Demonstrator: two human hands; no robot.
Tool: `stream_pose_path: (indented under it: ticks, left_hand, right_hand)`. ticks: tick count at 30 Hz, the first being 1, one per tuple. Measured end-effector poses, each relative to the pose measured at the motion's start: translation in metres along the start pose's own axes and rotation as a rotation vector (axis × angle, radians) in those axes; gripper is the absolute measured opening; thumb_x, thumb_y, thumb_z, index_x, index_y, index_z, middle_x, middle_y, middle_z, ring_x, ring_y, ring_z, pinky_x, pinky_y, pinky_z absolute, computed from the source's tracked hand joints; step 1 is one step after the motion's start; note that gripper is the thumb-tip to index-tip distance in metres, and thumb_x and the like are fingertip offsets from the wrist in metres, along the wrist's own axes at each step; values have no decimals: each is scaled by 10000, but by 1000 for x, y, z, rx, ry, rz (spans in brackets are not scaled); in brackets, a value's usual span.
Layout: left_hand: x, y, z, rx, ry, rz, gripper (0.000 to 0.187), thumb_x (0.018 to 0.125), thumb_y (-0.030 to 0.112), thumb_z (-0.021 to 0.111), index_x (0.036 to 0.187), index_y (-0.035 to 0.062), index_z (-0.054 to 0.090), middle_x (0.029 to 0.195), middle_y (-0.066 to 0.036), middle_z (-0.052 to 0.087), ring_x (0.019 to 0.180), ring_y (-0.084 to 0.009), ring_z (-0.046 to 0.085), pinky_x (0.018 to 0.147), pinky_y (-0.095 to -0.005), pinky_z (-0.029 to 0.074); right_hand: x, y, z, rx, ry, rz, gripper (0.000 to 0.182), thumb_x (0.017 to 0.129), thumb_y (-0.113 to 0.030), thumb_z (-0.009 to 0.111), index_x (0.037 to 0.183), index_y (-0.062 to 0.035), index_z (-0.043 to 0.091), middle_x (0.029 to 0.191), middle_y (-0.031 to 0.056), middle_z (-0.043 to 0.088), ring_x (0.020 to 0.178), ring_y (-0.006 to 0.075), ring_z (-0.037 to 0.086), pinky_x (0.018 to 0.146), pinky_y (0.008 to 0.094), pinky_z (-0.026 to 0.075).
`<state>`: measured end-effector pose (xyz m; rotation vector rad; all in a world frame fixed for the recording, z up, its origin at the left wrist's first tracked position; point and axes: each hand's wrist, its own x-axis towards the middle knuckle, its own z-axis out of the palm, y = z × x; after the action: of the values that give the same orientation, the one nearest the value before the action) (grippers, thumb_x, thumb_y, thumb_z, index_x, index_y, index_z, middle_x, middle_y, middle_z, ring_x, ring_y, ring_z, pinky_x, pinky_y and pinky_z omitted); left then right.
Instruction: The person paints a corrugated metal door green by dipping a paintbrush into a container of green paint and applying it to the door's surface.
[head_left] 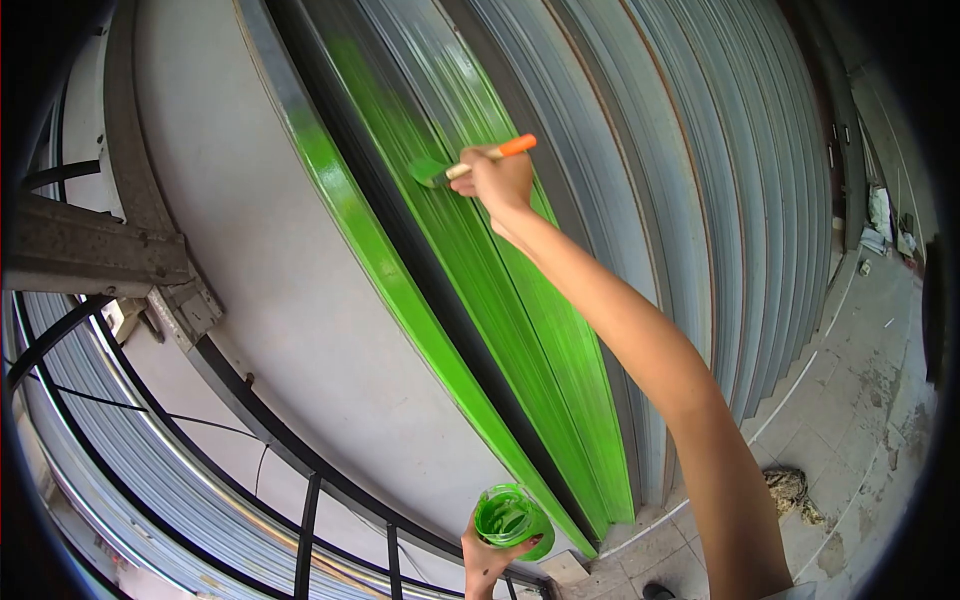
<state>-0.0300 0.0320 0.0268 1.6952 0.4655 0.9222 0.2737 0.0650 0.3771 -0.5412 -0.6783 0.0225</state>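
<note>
My right hand [497, 183] is closed round the handle of a paintbrush [487, 157] with an orange end. The green, wet bristles touch a corrugated metal shutter [470, 240], whose left folds are coated bright green while the upper part and the folds to the right are bare grey. Low in the view, my left hand [490, 562] holds a clear jar of green paint [513, 518], its open top facing up. Green also covers the metal edge strip [350, 215] beside the white wall.
A black metal railing [307, 520] curves along the lower left, under a rusty beam [90, 245]. A white wall [260, 250] stands left of the shutter. On the tiled floor [800, 400] at the right lies a crumpled rag [792, 493].
</note>
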Motion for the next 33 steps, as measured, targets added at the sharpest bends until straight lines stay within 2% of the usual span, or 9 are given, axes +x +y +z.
stream_pose_path:
  ticks: [4,7,14,17,20,22,27,32,33]
  left_hand:
    - [0,0,-7,-12,-15,16,734,556,89,915,1191,-54,578,1066,-120,690,979,-200,668,905,-353,536]
    - [-4,-1,-15,14,-15,5,754,560,96,919,1207,-50,561,1080,-123,691,990,-198,670,909,-350,535]
    - [-9,-5,-14,17,-9,15,751,565,113,922,1202,-53,561,1078,-124,691,987,-195,667,907,-348,530]
    - [-13,-4,-11,-11,9,8,762,562,114,924,1207,-58,555,1084,-127,689,992,-196,665,916,-347,526]
    - [-20,-7,-8,-43,-9,-36,776,557,112,927,1214,-61,550,1088,-128,687,996,-194,663,922,-345,522]
    - [-23,-10,-6,-50,-20,-49,767,549,106,924,1204,-56,560,1079,-120,686,985,-191,662,915,-345,525]
    - [-24,-13,-4,-27,-2,-31,739,541,102,917,1183,-43,582,1058,-106,687,961,-180,662,899,-343,531]
    - [-36,-18,7,-16,62,-18,757,542,114,921,1193,-50,571,1072,-117,684,985,-186,659,915,-346,524]
    - [-41,-22,6,23,15,-56,935,551,151,930,1316,-98,452,1128,-144,675,1051,-199,648,970,-346,496]
  right_hand:
    - [-60,30,-77,-228,-15,178,159,851,-57,607,926,74,658,789,187,703,600,217,698,518,291,573]
    - [-52,34,-103,-521,-44,345,156,846,-65,610,894,75,660,761,188,702,587,219,698,504,292,574]
    - [14,-47,38,-463,-54,-12,139,820,-54,623,829,79,660,742,182,701,576,220,698,540,288,583]
    - [7,-46,39,-63,-16,-108,154,842,-40,609,905,93,652,784,189,704,598,228,701,547,295,583]
    - [-39,2,-15,-29,-19,-32,188,873,-49,610,996,90,636,817,195,703,624,225,701,569,296,592]
    - [-90,46,-71,-2,49,63,155,862,-62,612,949,58,654,787,164,701,615,205,692,560,281,571]
    - [-236,125,-226,-331,108,402,145,900,-66,627,999,39,641,822,139,704,667,194,707,588,284,588]
    - [-340,126,-360,-466,401,646,175,885,-71,647,1029,26,621,875,149,699,692,209,710,605,293,588]
    - [-353,115,-377,-459,438,670,197,894,-102,641,1054,10,612,881,147,697,694,216,709,613,296,584]
